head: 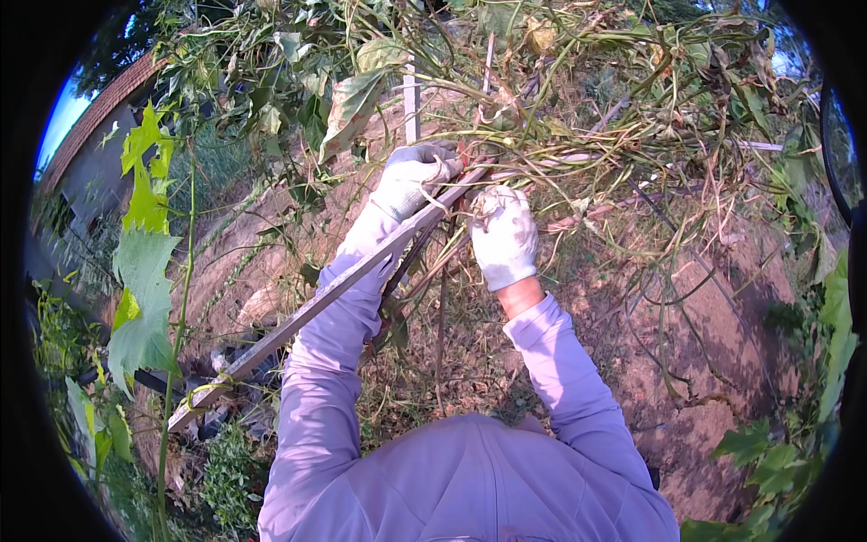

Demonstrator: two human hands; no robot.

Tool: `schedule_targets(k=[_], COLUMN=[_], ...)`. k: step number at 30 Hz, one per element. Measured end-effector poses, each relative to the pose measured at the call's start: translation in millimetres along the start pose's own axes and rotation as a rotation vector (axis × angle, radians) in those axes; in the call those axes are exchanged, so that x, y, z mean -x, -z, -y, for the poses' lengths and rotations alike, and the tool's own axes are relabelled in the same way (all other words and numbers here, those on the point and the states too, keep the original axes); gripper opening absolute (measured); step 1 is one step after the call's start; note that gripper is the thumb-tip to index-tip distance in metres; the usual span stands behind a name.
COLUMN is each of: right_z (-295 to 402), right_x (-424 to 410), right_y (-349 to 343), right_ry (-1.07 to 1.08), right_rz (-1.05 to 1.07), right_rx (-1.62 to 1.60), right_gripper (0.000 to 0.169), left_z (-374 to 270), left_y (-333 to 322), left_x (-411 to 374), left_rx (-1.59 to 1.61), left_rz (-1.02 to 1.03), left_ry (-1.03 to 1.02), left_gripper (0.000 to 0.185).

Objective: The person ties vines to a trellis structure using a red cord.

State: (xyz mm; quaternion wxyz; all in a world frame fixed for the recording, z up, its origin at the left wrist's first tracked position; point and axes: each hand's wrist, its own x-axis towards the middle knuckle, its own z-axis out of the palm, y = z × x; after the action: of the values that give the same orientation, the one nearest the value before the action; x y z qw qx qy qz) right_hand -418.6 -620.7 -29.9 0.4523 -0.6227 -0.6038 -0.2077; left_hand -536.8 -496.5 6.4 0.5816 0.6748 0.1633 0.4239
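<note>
My left hand (414, 179), in a white knit glove with grey at the fingers, is closed on a pale dry stem beside the upper end of a long wooden stake (339, 288). Just right of the stake, my right hand (504, 234), also in a white glove, is curled round dry stems at the same junction. Several poles meet there, with a bit of red material (462, 154) near my left fingertips. A mass of withered vines (609, 142) lies over the poles, reaching to the right. Parts of my fingertips are hidden by stems.
A tall green vine (184, 284) with broad leaves (145, 305) rises at the left. Another wooden post (411, 101) stands behind my left hand. Thin hanging stems (667, 325) and bare soil (711, 433) are at the right. A tiled-roof building (101, 125) shows far left.
</note>
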Motion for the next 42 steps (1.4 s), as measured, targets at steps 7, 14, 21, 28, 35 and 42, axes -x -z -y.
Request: schedule_targets(k=[7, 14, 21, 28, 35, 42], right_z=[-9.2, -7.3, -6.0, 3.4, -2.1, 2.3], right_x=[-0.8, -0.9, -1.0, -20.2, -26.9, -25.1], right_y=[-2.2, 0.1, -3.5, -1.3, -2.0, -11.9], right_ry=[0.106, 0.100, 0.027, -0.126, -0.168, -0.180], right_rz=[-0.015, -0.032, -0.066, -0.042, 0.069, 0.028], right_rx=[0.062, 0.036, -0.012, 0.082, 0.190, 0.203], right_gripper=[0.023, 0.021, 0.027, 0.022, 0.028, 0.019], left_z=[-43.2, -17.8, 1.1, -7.4, -3.3, 2.0], left_y=[-13.6, 6.8, 21.2, 9.9, 14.2, 4.1], left_x=[-15.6, -43.3, -35.5, -36.8, -23.3, -33.4], left_rx=[-0.977, -1.384, -0.490, -1.337, -0.160, -0.708], left_rz=[0.036, -0.119, 0.193, -0.298, 0.222, -0.163], left_ry=[0.001, -0.458, 0.120, -0.444, 0.227, -0.116], left_gripper=[0.033, 0.025, 0.037, 0.029, 0.035, 0.030])
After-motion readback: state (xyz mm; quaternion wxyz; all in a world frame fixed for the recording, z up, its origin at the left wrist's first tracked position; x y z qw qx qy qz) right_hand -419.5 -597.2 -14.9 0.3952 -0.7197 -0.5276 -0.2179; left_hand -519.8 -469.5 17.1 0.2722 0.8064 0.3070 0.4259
